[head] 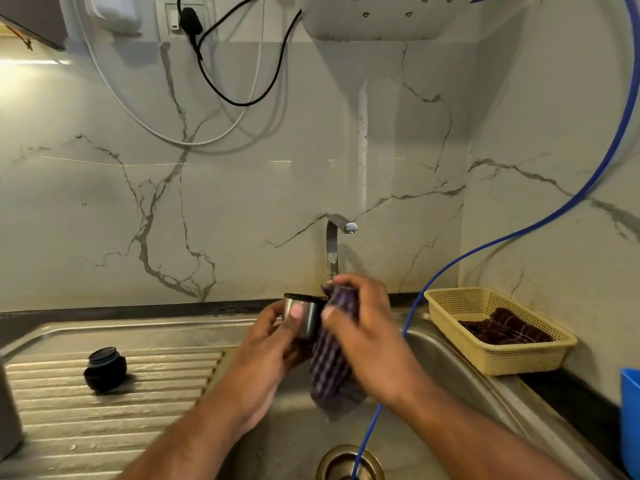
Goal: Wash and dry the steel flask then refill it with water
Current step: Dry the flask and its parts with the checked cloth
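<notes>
Observation, sink station.

- Left hand (273, 344): fingers and thumb curled round the cylindrical brushed-steel flask (304, 317), thumb pressed on its side wall. The flask is held above the stainless-steel sink basin (446, 372), in front of the curved chrome tap (334, 244), dark open mouth facing up. Its lower body is hidden behind the hand and the cloth.
- Right hand (363, 334): grips a purple checked cloth (329, 368), fingers closed over its upper end and holding it against the flask's right side. The rest of the cloth hangs down into the basin. The hand is slightly blurred.
- Round black flask lid (105, 368): lies on the ribbed steel drainboard (145, 410), well apart from the flask, to the left.
- Thin blue hose (502, 238): comes down from the upper right, passes behind the right forearm and ends at the round drain (330, 462).
- Pale yellow perforated plastic basket (512, 358): sits on the counter right of the basin, holding a dark red folded cloth (502, 329).
- Blue plastic container (630, 417): only partly visible at the right edge.
</notes>
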Action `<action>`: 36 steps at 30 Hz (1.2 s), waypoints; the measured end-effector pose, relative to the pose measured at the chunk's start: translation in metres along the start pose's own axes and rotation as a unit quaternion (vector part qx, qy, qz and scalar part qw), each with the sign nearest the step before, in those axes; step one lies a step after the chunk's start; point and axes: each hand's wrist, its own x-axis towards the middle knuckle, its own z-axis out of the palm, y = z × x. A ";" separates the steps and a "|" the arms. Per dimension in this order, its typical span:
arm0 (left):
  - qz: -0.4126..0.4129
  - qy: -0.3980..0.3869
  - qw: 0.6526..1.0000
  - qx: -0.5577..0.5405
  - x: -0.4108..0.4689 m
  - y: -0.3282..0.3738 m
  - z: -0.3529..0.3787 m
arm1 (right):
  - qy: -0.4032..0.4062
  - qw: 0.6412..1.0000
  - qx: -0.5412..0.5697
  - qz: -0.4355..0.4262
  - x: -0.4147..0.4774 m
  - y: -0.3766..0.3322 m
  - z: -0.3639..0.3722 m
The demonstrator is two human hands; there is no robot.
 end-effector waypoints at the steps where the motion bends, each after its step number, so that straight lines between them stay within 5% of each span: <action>1: -0.010 0.000 0.999 -0.037 -0.002 0.001 0.003 | 0.003 0.988 -0.121 -0.101 -0.006 -0.003 0.003; 3: -0.023 -0.009 0.994 -0.109 -0.004 0.007 0.006 | 0.021 0.958 -0.189 -0.213 -0.007 -0.001 0.004; 8: -0.018 -0.017 0.994 -0.106 -0.004 0.006 0.009 | 0.120 0.974 -0.084 -0.174 0.002 0.011 -0.006; 12: -0.026 -0.014 0.993 -0.112 -0.004 0.005 0.008 | 0.094 0.937 -0.174 -0.289 -0.002 0.008 -0.001; 17: 0.009 -0.004 0.998 -0.058 -0.006 0.004 0.010 | 0.094 0.922 -0.193 -0.321 0.000 0.008 -0.001; 22: 0.008 0.018 0.993 -0.115 -0.004 0.009 0.014 | 0.143 0.962 -0.119 -0.202 0.007 0.020 -0.010; 27: -0.014 -0.001 0.988 -0.155 -0.007 0.013 0.011 | 0.100 0.933 -0.152 -0.311 0.003 0.012 -0.004; 32: 0.004 0.001 0.999 -0.054 -0.007 0.013 0.010 | 0.088 0.949 -0.134 -0.270 0.006 0.018 -0.005; 36: -0.009 0.014 0.995 -0.094 -0.007 0.010 0.013 | 0.095 0.963 -0.109 -0.229 0.008 0.021 -0.006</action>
